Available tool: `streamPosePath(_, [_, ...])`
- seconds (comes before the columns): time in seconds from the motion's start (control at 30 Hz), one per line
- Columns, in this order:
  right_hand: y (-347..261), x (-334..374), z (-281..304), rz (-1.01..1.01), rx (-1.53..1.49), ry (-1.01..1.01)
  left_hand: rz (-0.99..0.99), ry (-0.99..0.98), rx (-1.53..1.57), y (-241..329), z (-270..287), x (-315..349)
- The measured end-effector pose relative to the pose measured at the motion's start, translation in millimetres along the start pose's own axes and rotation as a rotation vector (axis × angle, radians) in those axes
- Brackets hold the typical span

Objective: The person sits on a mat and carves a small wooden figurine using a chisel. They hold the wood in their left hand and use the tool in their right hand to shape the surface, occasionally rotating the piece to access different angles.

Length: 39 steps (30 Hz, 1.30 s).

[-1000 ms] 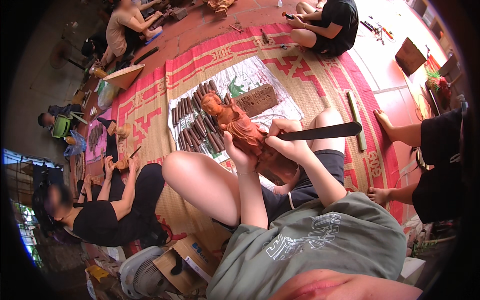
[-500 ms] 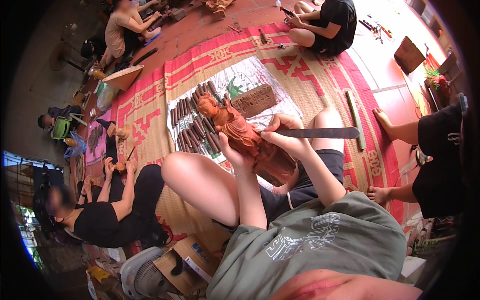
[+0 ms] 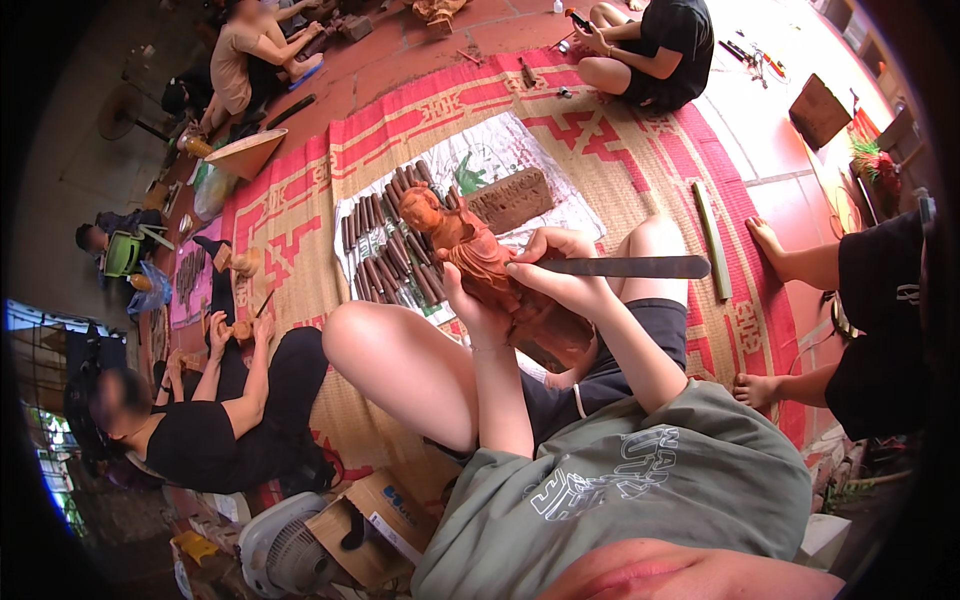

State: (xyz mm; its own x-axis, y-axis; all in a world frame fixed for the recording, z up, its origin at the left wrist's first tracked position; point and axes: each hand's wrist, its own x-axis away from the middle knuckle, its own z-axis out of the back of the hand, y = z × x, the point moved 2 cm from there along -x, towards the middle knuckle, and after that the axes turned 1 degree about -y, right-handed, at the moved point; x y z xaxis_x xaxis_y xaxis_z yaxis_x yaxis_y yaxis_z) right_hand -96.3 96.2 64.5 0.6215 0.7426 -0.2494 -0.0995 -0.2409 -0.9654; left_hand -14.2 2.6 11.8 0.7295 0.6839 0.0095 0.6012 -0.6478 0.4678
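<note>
A reddish-brown carved wooden statue (image 3: 478, 258) of a robed figure leans over my lap, its head toward the far left and its base between my legs. My left hand (image 3: 477, 312) wraps round its near side, thumb up along the robe folds. In my right hand (image 3: 568, 268) is a long, flat, dark metal carving tool (image 3: 640, 267), pinched near its left end. Its rounded end points right. The tool's tip meets the robe or lies very close to it; my fingers hide the exact contact.
Beyond the statue, rows of wooden-handled carving tools (image 3: 385, 245) and a brown block (image 3: 512, 200) lie on a white sheet (image 3: 500, 135) over a patterned mat (image 3: 300, 230). A green strip (image 3: 711, 240) lies right. People sit left and far; someone stands right. A fan (image 3: 290, 545) is near left.
The statue has turned slightly, its head shifting a little right. My right hand and the tool have moved slightly left along the robe. My left hand keeps its hold.
</note>
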Motion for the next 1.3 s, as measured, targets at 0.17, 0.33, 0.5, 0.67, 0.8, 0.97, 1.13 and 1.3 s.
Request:
streamPosePath(0.17, [14.0,4.1,2.6,-0.016,0.056,-0.124,-0.013,-0.007,-0.064,5.3,0.9,0.1])
streamPosePath(0.33, [-2.8,6.3,-2.6,-0.038,-0.073,-0.078,-0.038,0.065,-0.034,0.7,12.4,-3.4])
streamPosePath(0.5, [3.8,-0.4,-3.1,0.044,0.085,-0.069,-0.001,0.063,-0.007,0.3,-1.8,2.4])
streamPosePath(0.67, [4.9,6.2,4.6,0.077,0.269,-0.144,0.002,-0.008,-0.056,4.0,-0.4,0.1])
streamPosePath(0.8, [-3.7,0.7,1.5,0.135,0.206,0.014,0.025,0.019,-0.007,-3.4,2.3,-1.1])
streamPosePath(0.97, [1.1,2.7,5.7,0.034,0.278,-0.095,0.034,0.059,-0.025,-2.7,-0.1,-2.1])
streamPosePath(1.13, [-3.5,5.4,2.0,-0.011,0.117,-0.028,0.075,-0.064,0.009,-4.4,2.8,-2.7])
streamPosePath(1.3, [3.7,0.7,4.1,0.053,0.226,-0.015,0.022,0.073,-0.021,-6.0,-8.3,-0.2])
